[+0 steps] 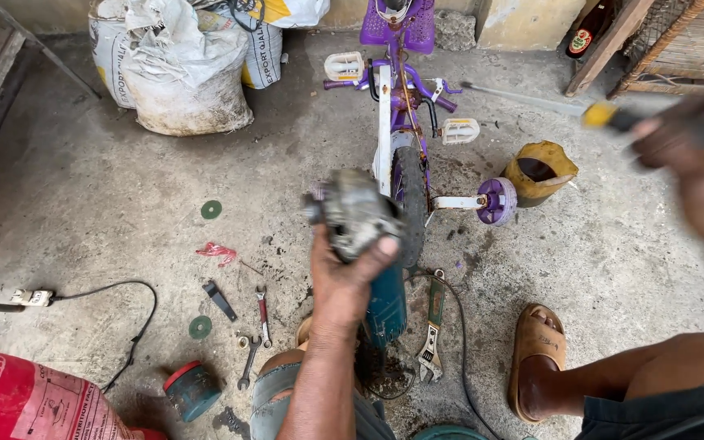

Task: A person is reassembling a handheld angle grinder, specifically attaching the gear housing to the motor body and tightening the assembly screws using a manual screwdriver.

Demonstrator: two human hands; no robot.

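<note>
Two hands work above a concrete floor: left hand (350,273) grips a teal-bodied angle grinder (364,244); right hand (698,163) clasps a yellow-handled screwdriver (613,116). Beside the purple bicycle (401,122), a yellow cut-open jug's (538,171) contents are indistinct.

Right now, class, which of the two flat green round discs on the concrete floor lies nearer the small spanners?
The lower flat green disc, just left of the small spanners; the other green disc lies farther up, alone.

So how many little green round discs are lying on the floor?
2: one green disc left of the bike wheel, another green disc nearer, beside the spanners. More may be hidden.
</note>
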